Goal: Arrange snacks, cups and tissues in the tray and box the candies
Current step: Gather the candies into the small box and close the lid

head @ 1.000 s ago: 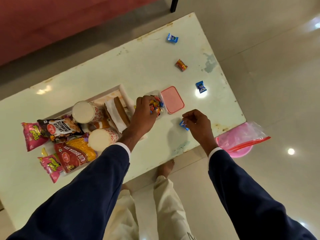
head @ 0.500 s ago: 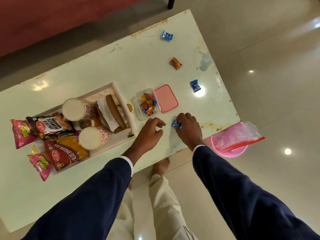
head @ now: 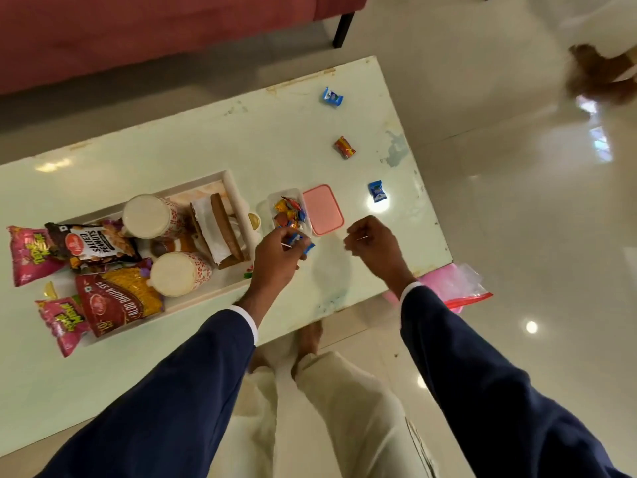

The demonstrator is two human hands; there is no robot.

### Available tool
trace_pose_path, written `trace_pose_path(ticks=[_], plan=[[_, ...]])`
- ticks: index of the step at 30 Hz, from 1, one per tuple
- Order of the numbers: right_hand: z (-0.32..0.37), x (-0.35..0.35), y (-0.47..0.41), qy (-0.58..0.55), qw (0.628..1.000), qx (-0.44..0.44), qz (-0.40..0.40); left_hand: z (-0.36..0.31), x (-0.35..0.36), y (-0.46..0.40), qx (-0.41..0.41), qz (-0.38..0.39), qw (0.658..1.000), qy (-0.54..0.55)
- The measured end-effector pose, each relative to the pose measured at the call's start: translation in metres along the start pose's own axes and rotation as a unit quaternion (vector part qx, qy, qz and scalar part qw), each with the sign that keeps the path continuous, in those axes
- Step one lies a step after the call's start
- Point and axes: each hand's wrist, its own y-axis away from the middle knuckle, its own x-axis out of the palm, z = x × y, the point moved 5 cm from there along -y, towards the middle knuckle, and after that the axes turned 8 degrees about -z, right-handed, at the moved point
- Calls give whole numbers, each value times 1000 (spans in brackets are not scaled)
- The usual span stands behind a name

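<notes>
A clear candy box (head: 272,205) holding several wrapped candies stands right of the white tray (head: 231,188), with its pink lid (head: 323,209) lying beside it. My left hand (head: 275,253) is just in front of the box, pinching a blue candy (head: 302,243). My right hand (head: 374,243) hovers to the right, fingers curled, nothing visible in it. Three loose candies lie on the table: blue (head: 375,190), red-orange (head: 344,147) and blue (head: 332,97). The tray holds two cups (head: 148,215) (head: 177,274), a tissue holder (head: 217,229) and snack packets (head: 93,244).
The pale table (head: 172,139) ends at its right edge near the loose candies. A pink bowl with a plastic bag (head: 455,284) sits on the floor under the front right corner. A red sofa (head: 155,25) runs along the far side. My feet are below the table's front edge.
The blue candy passed from under my right hand into my left hand, which lifted it toward the box. My right hand rose off the table.
</notes>
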Motion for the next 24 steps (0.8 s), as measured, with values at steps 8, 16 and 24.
trace_pose_path(ticks=[8, 16, 24], plan=[[-11, -30, -116, 225, 966, -58, -110, 13, -14, -37, -5, -51, 999, -7], [4, -37, -151, 104, 994, -14, 17, -2, 13, -44, -37, -74, 996, 22], [66, 1, -195, 160, 981, -109, 27, -29, 11, -58, 24, -103, 994, -7]])
